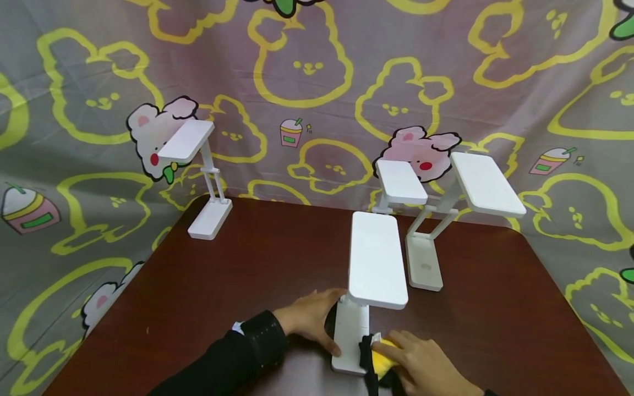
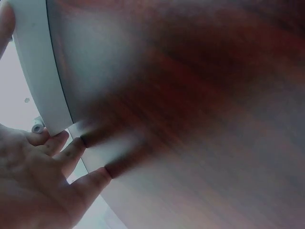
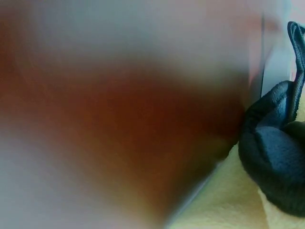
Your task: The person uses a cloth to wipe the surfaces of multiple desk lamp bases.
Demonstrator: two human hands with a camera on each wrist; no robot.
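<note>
A white folding phone stand stands near the front of the table, its plate raised over its long base. My left hand grips the base from the left, thumb along the near part. In the left wrist view, the fingers reach down to the tabletop beside the stand's pale edge. On the other side, my right hand holds a soft yellow and black cloth against the base. The right wrist view shows its black fleecy part with a loop; the right fingers are out of sight there.
Behind to the right are another white stand and a smaller one, partly hidden. One more stand is at the back left. The dark brown table ends at a patterned curtain.
</note>
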